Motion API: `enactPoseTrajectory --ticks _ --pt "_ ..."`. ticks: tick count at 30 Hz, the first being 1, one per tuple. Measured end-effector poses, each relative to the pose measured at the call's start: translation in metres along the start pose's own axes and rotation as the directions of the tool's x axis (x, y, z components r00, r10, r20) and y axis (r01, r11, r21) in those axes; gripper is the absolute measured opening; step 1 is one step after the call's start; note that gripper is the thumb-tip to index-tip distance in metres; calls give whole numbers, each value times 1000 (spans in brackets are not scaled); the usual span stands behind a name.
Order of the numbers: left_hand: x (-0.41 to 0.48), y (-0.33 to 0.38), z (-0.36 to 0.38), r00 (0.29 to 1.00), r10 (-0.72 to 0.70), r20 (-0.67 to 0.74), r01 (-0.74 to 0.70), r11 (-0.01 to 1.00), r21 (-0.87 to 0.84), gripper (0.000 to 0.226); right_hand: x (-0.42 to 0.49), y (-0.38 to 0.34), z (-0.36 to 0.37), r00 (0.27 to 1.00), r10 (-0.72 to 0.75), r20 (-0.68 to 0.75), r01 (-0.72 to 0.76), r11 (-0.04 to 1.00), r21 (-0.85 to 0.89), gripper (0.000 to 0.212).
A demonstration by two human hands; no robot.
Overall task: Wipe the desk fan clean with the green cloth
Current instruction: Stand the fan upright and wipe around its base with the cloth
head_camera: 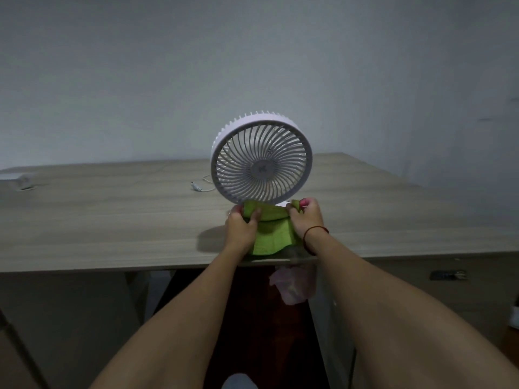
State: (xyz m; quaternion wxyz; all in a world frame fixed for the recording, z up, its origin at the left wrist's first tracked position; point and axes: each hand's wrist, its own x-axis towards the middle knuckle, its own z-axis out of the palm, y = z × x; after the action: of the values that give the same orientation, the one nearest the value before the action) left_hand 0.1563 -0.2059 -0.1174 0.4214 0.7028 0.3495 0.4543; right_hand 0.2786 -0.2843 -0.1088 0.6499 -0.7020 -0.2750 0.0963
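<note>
A white desk fan [261,158] with a round spiral grille stands upright on the wooden desk [112,220], facing me. Just below its grille, the green cloth [271,234] is stretched between both hands and hangs down to the desk's front edge. My left hand [243,227] grips the cloth's left end. My right hand [307,220], with a red string on the wrist, grips the right end. The cloth and my hands hide most of the fan's base.
A white cable with a plug [200,186] lies on the desk left of the fan. A white object [16,176] sits at the far left. A pale plastic bag [292,287] hangs below the desk's front edge. A wall rises behind the desk.
</note>
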Motion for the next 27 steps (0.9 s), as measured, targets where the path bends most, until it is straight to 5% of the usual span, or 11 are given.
enactPoseTrajectory --ticks 4,7,11,15,21,27 --pt "9 1 3 994 -90 67 90 996 14 38 25 6 -22 988 51 -146 -71 988 -137 26" --pt "18 -12 -14 998 -50 -37 55 988 143 27 32 19 -25 992 82 -95 -116 890 -442 55" --pt "29 -21 -30 998 -25 63 -5 900 436 40 23 25 -17 968 -197 155 250 732 -634 72" --pt "38 -28 -30 954 -99 283 -96 793 602 56 13 33 -10 864 -178 471 485 543 -686 83" --pt "50 -33 -27 921 -184 343 -115 715 690 58 18 35 -16 884 -209 418 435 696 -571 52" --pt "56 -47 -27 917 -144 373 -190 665 723 58 41 32 -10 980 -199 22 177 812 -557 34"
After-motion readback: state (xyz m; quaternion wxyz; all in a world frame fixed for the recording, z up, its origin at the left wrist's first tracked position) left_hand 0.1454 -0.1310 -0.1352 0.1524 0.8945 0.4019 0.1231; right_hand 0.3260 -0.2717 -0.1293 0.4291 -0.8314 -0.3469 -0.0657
